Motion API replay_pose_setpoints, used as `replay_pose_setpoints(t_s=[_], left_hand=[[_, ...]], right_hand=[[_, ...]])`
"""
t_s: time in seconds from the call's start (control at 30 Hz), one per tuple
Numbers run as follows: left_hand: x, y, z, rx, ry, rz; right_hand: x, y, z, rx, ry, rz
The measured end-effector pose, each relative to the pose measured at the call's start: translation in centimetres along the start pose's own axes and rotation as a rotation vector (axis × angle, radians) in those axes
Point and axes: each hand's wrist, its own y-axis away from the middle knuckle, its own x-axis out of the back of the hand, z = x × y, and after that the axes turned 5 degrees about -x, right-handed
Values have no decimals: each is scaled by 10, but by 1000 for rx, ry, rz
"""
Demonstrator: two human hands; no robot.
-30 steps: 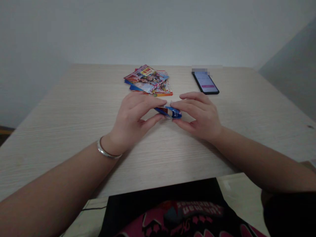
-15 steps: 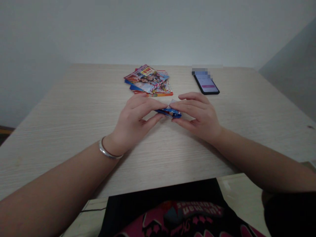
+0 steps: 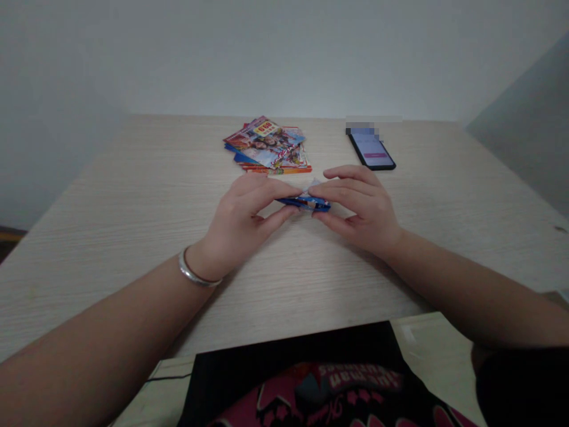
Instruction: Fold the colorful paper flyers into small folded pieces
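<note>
So, your left hand (image 3: 242,219) and right hand (image 3: 362,210) are both half-closed and facing each other over the table, and between them they have hold of a small folded blue-and-white paper piece (image 3: 306,203). Your left thumb and fingers pinch its left end, while your right thumb and fingers pinch its right end, with the fingertips of both hands nearly meeting on top of the fold. The piece sits in front of your body, roughly level with the middle of the light wood-grain table (image 3: 133,207), though you can't tell whether it touches the surface. Just beyond your left fingers lies a loose, fanned pile of glossy printed cards or leaflets (image 3: 267,148), with a group photo and a yellow label on the top one. Off to the right of that pile, well beyond your right hand, a black smartphone (image 3: 371,151) lies with its screen lit, showing a pale display and a pink bar. A metal bangle (image 3: 195,274) circles your left wrist, and a black garment with a pink print (image 3: 293,388) shows below the table edge
</note>
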Motion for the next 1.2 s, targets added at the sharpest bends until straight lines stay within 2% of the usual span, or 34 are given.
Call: replay_pose_setpoints(t_s=[0.1,0.3,0.47,0.7,0.93,1.1,1.2], left_hand=[[0,0,1,-9,-7,16],[-2,1,-2,2,-16,10],[-2,0,0,-3,-35,13],[-2,1,-2,35,-53,26],[-3,-3,-1,-12,-58,35],[-2,-4,0,-15,-63,-36],[-3,-2,-5,9,-64,-27]], right_hand=[[-1,1,1,18,-13,16],[-5,2,0,-79,-77,17],[-4,0,-4,-38,-81,57],[-4,1,-4,-116,-37,-6],[-3,-1,-2,-72,5,-9],[-4,-2,-4,-84,23,-15],[-7,1,-2,-123,16,-27]])
